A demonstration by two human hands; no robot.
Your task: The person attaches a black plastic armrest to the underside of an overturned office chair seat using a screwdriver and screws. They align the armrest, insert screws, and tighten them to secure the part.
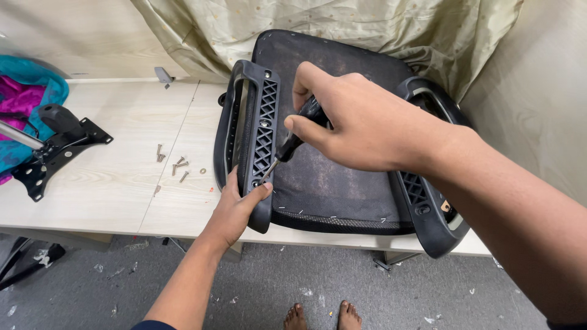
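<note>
Right hand [361,122]: fingers curled around a black-handled screwdriver [292,144], tip set at the lower end of the left armrest [252,131]. Left hand [235,208]: fingers clamped on that armrest's end, steadying it against the upturned chair seat [330,177]. Loose screws [174,162] lie on the table [104,183].

We see loose screws [173,164] scattered on the pale wooden table [110,183], near a black metal bracket [52,150] at its left end. A teal and pink cloth [27,98] lies behind the bracket. A beige curtain [342,24] hangs behind, above the grey floor [293,287].
</note>
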